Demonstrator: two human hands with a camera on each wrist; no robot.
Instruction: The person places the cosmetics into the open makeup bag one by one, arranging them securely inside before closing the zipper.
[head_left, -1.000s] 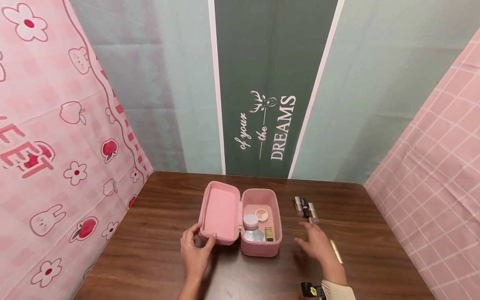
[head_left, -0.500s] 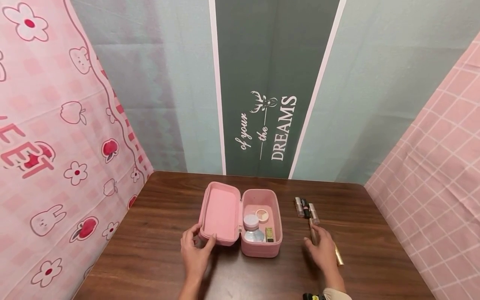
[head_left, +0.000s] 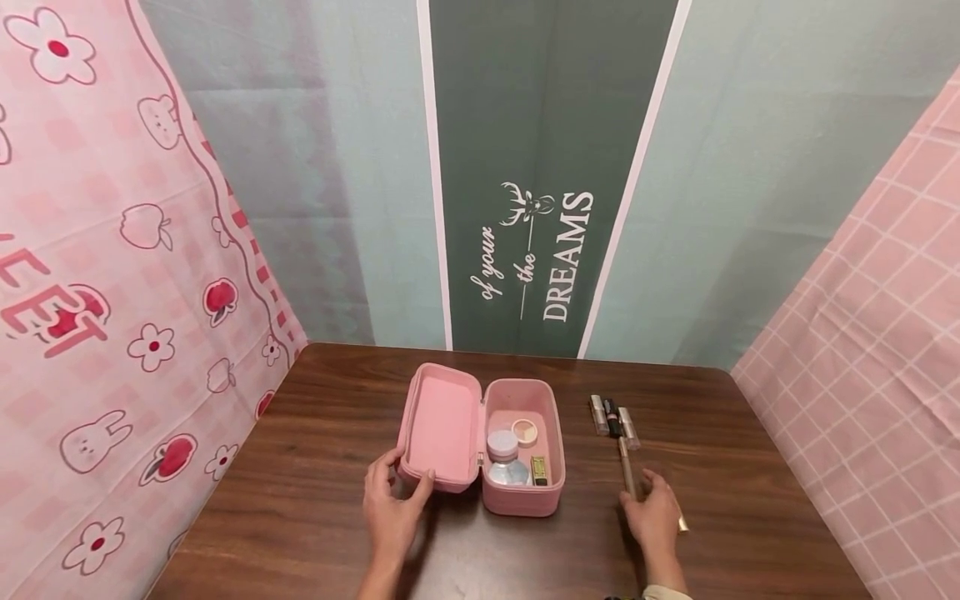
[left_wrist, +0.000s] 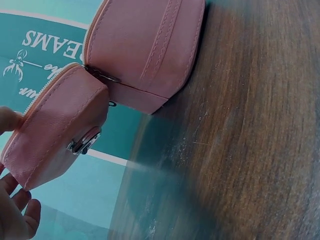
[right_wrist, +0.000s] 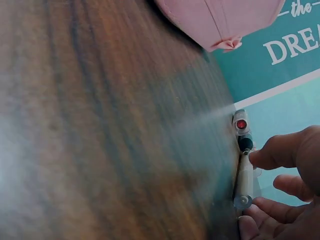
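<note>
A pink cosmetic case [head_left: 521, 504] lies open on the table. My left hand [head_left: 393, 504] holds its lid [head_left: 444, 425], thumb on the near rim and fingers curled around the outer side. The left wrist view shows the lid's silver clasp [left_wrist: 84, 142]. My right hand [head_left: 652, 512] is over a slim gold-toned cosmetic tube [head_left: 627, 468], thumb on one side and fingers on the other, not closed around it. In the right wrist view the thumb tip overlaps this tube [right_wrist: 244, 177]. A second gold tube [head_left: 682, 523] is mostly hidden behind the hand.
Three lipsticks [head_left: 612, 418] lie side by side beyond the slim tube. Inside the case sit a round compact [head_left: 524, 432], a lilac-lidded jar [head_left: 502, 443], a silvery round container [head_left: 508, 473] and a small gold-green box [head_left: 538, 471]. Fabric hangings [head_left: 660, 250] border the wooden table [head_left: 300, 467].
My right hand has drawn back toward the near edge, along the slim gold tube, uncovering more of it. The left hand and case stay put.
</note>
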